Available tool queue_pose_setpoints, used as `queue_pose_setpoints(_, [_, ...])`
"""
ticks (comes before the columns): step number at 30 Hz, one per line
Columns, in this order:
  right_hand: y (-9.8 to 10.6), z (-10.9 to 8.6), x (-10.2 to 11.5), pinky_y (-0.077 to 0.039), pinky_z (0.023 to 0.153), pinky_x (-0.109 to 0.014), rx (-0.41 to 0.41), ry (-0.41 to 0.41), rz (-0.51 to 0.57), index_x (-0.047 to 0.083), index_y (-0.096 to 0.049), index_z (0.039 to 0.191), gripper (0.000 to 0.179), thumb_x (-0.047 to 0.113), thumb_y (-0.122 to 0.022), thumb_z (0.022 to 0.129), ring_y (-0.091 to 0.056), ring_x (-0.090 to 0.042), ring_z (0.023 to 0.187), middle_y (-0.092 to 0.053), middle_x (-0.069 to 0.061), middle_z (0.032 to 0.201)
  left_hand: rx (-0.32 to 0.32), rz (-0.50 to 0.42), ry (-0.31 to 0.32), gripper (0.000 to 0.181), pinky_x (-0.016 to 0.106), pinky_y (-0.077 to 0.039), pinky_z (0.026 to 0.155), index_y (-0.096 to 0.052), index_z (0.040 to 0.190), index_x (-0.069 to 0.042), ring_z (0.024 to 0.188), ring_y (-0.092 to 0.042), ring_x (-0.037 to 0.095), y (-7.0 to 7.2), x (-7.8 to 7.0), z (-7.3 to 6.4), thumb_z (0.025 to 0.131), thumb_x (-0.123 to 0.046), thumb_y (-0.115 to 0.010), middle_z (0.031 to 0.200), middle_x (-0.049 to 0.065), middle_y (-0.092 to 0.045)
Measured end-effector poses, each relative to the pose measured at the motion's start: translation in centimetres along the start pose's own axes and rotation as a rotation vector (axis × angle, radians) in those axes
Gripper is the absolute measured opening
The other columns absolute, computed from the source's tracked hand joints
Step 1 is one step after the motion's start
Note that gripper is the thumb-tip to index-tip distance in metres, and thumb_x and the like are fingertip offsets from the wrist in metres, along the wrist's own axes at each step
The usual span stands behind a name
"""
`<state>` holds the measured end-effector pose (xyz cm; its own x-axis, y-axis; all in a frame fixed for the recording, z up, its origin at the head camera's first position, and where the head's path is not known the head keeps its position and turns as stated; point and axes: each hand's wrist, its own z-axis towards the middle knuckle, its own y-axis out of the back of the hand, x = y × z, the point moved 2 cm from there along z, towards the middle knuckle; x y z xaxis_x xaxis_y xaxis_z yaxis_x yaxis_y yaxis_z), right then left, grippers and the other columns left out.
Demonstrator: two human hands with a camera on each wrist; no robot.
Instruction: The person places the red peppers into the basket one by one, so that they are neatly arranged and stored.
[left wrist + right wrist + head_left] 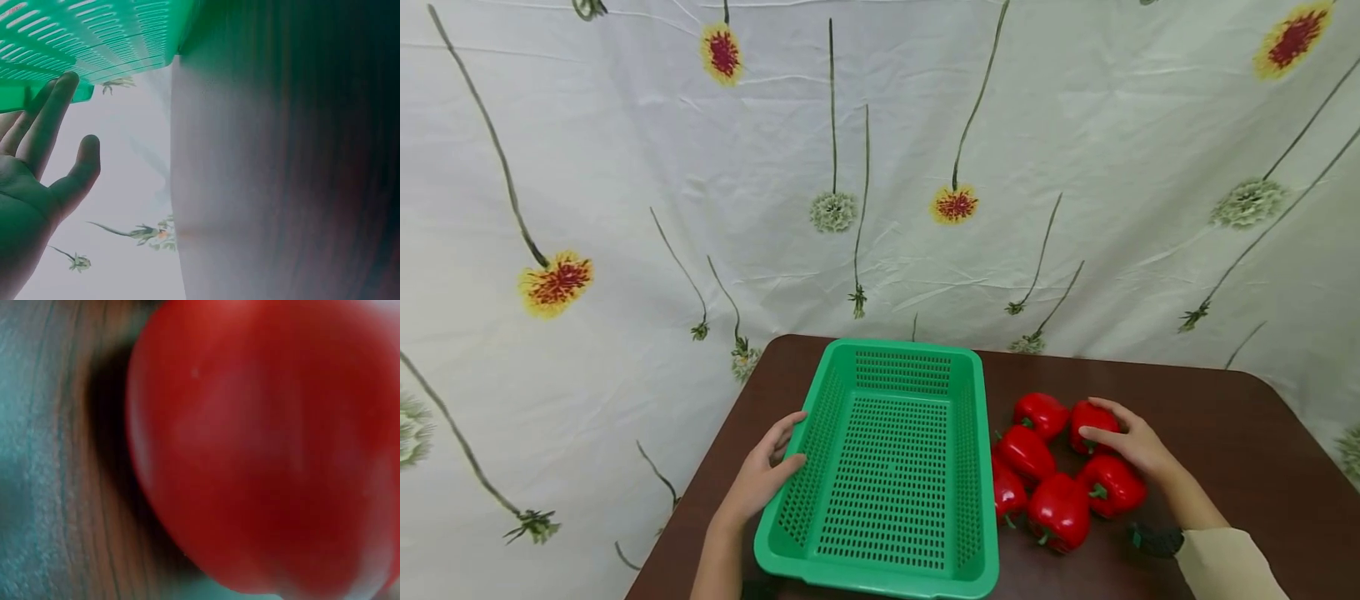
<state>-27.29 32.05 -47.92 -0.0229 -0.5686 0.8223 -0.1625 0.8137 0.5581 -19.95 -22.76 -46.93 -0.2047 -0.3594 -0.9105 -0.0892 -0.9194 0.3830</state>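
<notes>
A green plastic basket (891, 475) with slotted walls stands on the dark table, nothing inside it. My left hand (760, 479) is at its left side, fingers near the rim. In the left wrist view the fingers (45, 125) are fairly straight against the slotted wall, the thumb apart. To the right of the basket, my right hand (1133, 437) holds a red bell pepper (1084, 417) between thumb and fingers, at the back of a group. A red bell pepper (262, 444) fills much of the right wrist view; which one, I cannot tell.
Several other red bell peppers (1027, 454) lie close together between basket and right hand; one (1112, 483) sits just below that hand. A dark object (1156, 540) is by the right wrist. Behind the brown table (1240, 442) hangs a flower-patterned white cloth (775, 167).
</notes>
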Motion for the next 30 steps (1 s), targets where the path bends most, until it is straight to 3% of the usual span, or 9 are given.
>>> queue_pose_setpoints(7, [0.0, -0.1, 0.0, -0.053, 0.078, -0.047, -0.026, -0.021, 0.022, 0.004, -0.036, 0.148, 0.073, 0.038, -0.066, 0.092, -0.048, -0.044, 0.113, -0.037, -0.033, 0.140, -0.002, -0.009, -0.012, 0.057, 0.064, -0.033, 0.099, -0.035, 0.151, -0.017, 0.139, -0.028, 0.044, -0.1, 0.1, 0.1, 0.099, -0.015, -0.057, 0.156, 0.019, -0.028])
queue_pose_setpoints(20, [-0.2, -0.4, -0.5, -0.053, 0.071, -0.040, -0.078, -0.024, 0.125, 0.001, -0.039, 0.144, 0.069, 0.031, -0.069, 0.091, -0.055, -0.035, 0.100, -0.042, -0.033, 0.133, -0.009, 0.000, -0.020, 0.056, 0.064, -0.033, 0.100, -0.037, 0.150, -0.015, 0.139, -0.028, 0.043, -0.2, 0.1, -0.1, 0.098, -0.013, -0.057, 0.155, 0.018, -0.030])
queue_pose_setpoints(30, [0.2, -1.0, 0.2, -0.052, 0.073, -0.038, -0.118, 0.001, 0.142, 0.001, -0.037, 0.144, 0.068, 0.030, -0.069, 0.091, -0.049, -0.040, 0.106, -0.042, -0.032, 0.133, -0.007, -0.028, -0.014, 0.057, 0.063, -0.034, 0.099, -0.037, 0.151, -0.017, 0.140, -0.029, 0.042, -0.1, 0.2, 0.0, 0.098, -0.013, -0.057, 0.155, 0.017, -0.030])
